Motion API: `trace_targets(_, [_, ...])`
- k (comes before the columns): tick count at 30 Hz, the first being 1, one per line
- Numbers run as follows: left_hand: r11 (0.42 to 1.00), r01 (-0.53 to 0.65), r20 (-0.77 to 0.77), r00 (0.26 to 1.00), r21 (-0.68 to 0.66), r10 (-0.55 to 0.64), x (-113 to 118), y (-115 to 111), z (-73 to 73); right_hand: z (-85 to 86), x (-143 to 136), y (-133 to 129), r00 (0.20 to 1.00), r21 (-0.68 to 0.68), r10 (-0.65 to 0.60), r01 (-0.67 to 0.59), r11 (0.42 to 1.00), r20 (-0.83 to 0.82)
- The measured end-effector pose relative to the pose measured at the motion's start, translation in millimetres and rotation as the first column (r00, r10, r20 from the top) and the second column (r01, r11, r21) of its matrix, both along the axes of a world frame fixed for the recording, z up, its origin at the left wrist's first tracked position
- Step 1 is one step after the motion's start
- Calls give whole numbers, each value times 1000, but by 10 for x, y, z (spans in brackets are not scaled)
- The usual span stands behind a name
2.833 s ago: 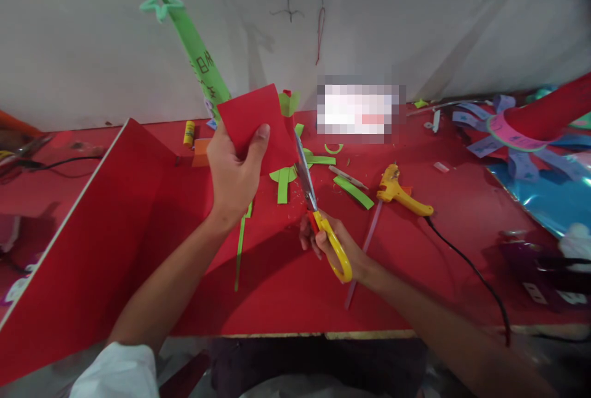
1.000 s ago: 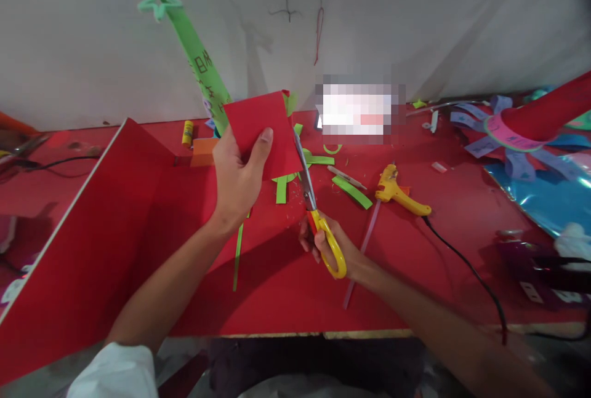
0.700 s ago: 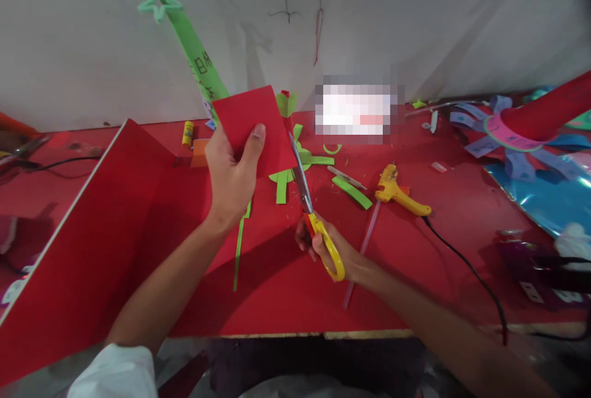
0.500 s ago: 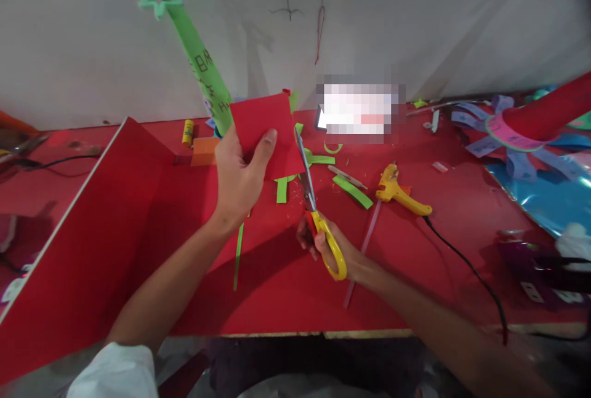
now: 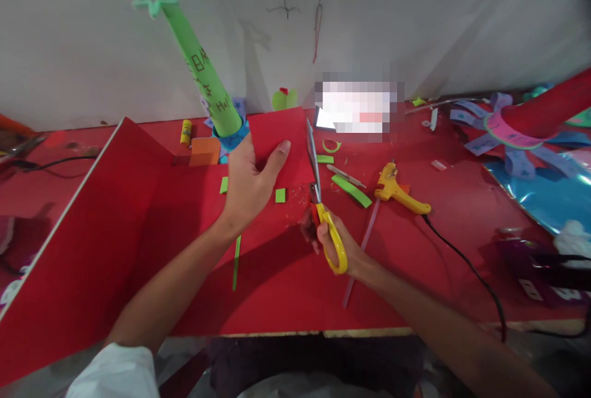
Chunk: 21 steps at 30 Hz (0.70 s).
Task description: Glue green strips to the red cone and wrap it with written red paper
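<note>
A piece of red paper (image 5: 281, 130) is pinched in my left hand (image 5: 253, 179), thumb on the front and fingers hidden behind. My right hand (image 5: 335, 238) grips scissors (image 5: 330, 226) with yellow and red handles, fingers through the loops. The scissor blades point up along the paper's right edge; whether they are cutting into it I cannot tell. Behind my left hand stands a green paper cone (image 5: 201, 69) with writing and a pale green star on top. Under the paper lie green strips and a small green square (image 5: 280, 195).
A yellow glue gun (image 5: 394, 189) with a black cord lies right of the scissors, near a white pen (image 5: 346, 175). A large red board (image 5: 87, 244) leans at the left. A glue stick (image 5: 186, 133), orange paper (image 5: 205, 152) and blue foil (image 5: 540, 195) are also on the table.
My left hand and the red paper have moved right and slightly down, uncovering the cone's blue base. The scissors have shifted slightly right and stand more upright.
</note>
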<state>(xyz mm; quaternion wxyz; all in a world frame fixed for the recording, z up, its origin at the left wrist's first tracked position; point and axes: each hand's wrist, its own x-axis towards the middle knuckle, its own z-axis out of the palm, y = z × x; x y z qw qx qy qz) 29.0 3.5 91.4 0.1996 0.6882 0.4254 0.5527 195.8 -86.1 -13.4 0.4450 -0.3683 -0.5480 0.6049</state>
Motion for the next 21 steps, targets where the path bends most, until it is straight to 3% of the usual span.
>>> trace_targets(21, [999, 21, 46, 999, -43, -19, -16, 13, 17, 6, 1, 11, 998, -27, 10, -12, 1000, -60])
